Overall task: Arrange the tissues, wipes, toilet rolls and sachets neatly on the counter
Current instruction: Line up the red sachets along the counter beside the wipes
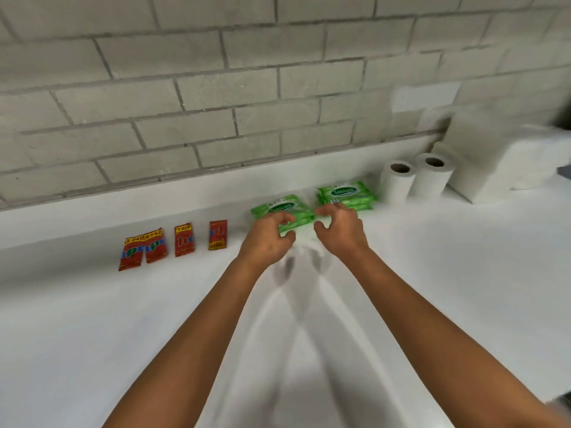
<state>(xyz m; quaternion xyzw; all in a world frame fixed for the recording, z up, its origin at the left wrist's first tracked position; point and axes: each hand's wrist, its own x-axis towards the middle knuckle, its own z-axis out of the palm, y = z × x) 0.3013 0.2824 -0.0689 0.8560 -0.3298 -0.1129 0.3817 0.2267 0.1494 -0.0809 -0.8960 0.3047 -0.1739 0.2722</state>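
1. Wipes: two stacks of flat, glossy green soft packs lie on the white counter (401, 273), near the back edge. The left stack (279, 208) sits just beside the right stack (347, 193), with a narrow gap between them.
2. Left hand (268, 234): fingers curled over the near edge of the left stack; the image is blurred, and I cannot tell whether they grip it or only touch it.
3. Right hand (338, 227): fingers loosely curled, hovering at the near left corner of the right stack and holding nothing visible.
4. Sachets (173, 245): four flat red foil-like packets with yellow bands lie in a row left of the wipes; the two leftmost touch, the others stand apart.
5. Toilet rolls (415, 179): two white cylinders with brown cardboard cores stand upright, side by side, right of the wipes.
6. Tissues (482, 162): a blocky white stack stands just right of the rolls.
7. Wall (185, 88): grey, matte rectangular tiles in a brick pattern, behind the counter.
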